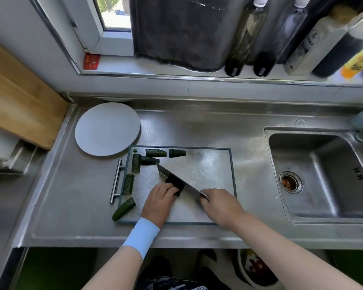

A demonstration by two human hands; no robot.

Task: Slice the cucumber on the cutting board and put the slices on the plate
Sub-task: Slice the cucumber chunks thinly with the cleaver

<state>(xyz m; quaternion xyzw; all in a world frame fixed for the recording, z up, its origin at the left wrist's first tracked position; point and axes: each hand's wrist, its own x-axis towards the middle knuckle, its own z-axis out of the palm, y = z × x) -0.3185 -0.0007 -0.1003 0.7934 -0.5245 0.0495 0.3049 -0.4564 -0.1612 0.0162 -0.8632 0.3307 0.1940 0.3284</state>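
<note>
- We are seeing the left hand [159, 198] reaching in from the near edge, palm down and wrist straight, with a pale blue sleeve [142, 234] wrapping the forearm just behind it.
- Its fingers are curling over the near end of a dark cucumber piece [175, 183] and holding it down against the cutting board [208, 170].
- The right hand [220, 204] is coming in from the right with a bare forearm; its fingers are closing fully around the handle of the knife [164, 171], which they are hiding from us.
- The blade is running diagonally away from that grip, crossing over the held piece just beyond the left fingertips, with its tip pointing far and left.
- The held piece is showing dark green, almost black skin; we cannot tell how deep the edge is sitting in it.
- Six cut pieces [156, 153] are lying beyond and to the left of the left-hand grip, ranged along the board's far and left edges; they are chunky lengths with bumpy dark skin.
- The nearest of them, a rounded end, is overhanging the board's left edge onto the steel counter [71, 195].
- The white plate [107, 128] is sitting farther out in the same direction, its rim touching the board's far left corner and carrying no cucumber.
</note>
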